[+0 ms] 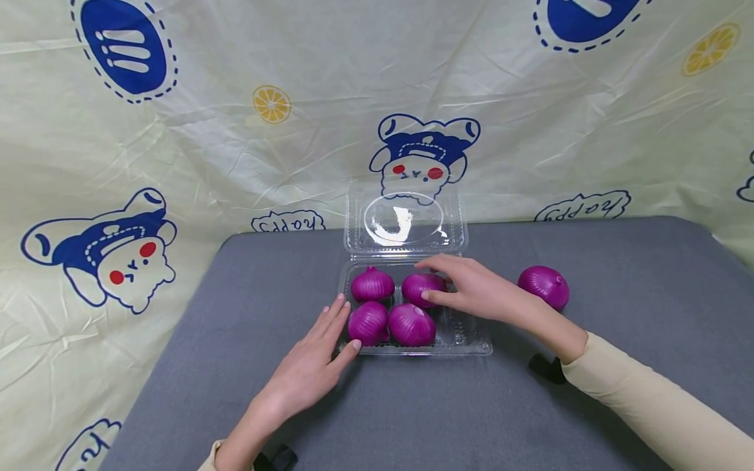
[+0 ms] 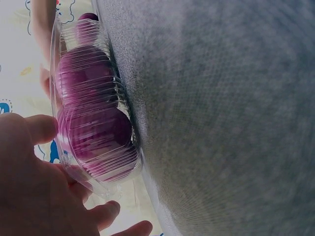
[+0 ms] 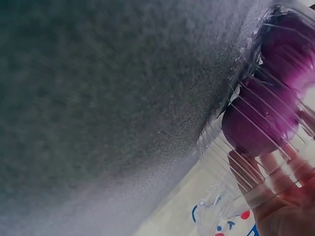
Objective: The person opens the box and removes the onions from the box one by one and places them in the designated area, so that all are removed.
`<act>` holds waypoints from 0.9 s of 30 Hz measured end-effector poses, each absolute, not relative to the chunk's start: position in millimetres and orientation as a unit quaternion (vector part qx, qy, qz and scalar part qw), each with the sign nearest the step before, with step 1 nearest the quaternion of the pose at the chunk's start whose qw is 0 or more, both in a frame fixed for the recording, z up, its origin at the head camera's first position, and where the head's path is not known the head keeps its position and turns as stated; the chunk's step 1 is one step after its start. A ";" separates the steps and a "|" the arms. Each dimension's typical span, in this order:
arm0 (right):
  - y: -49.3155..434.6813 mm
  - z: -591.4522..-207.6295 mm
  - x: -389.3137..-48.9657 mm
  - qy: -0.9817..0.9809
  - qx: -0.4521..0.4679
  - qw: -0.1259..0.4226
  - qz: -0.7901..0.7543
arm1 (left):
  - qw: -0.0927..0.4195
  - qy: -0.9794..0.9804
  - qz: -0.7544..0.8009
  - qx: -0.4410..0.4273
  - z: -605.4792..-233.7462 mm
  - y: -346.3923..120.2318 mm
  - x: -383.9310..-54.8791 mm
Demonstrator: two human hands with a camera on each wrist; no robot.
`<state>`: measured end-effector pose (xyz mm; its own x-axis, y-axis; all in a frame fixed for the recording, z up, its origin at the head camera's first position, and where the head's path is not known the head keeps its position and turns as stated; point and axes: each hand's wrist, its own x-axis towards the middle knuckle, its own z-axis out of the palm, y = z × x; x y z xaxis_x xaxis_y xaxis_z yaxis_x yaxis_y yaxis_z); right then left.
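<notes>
The box lay on the surface, and its lid stood raised along the far edge. Four onions were in the box: the far left onion, the far right onion, the near left onion and the near right onion. The loose onion was to the right of the box, apart from it. The right hand reached over the right part of the box, its thumb and fingers curved round the far right onion; how firmly they held, I could not tell. The left hand was at the left edge of the box, its fingers straight and spread. The step in hand seemed to be the settling of the far right onion. To do it well, I think, the onion had to rest fully before the thumb and fingers loosened together, so that it would not roll toward the near right onion. The left hand needed only light pressure, because the box looked thin and could bend.
</notes>
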<state>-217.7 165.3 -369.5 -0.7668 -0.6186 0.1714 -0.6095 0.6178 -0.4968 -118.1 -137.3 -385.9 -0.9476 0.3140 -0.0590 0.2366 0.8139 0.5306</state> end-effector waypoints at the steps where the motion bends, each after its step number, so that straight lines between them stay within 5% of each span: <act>1: 164.6 -370.5 -219.1 0.900 -0.342 0.010 -0.270 | 0.071 0.950 0.268 0.146 -385.9 -137.2 -118.2; 27: 160.3 -375.2 -229.0 0.894 -0.349 0.056 -0.275 | 0.074 0.952 0.260 0.141 -385.7 -136.3 -118.5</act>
<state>-229.0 160.3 -375.2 -0.7504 -0.6545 0.0921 -0.5931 0.6053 -0.5309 -118.5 -136.3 -385.7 -0.9490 0.3079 -0.0682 0.2304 0.8244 0.5170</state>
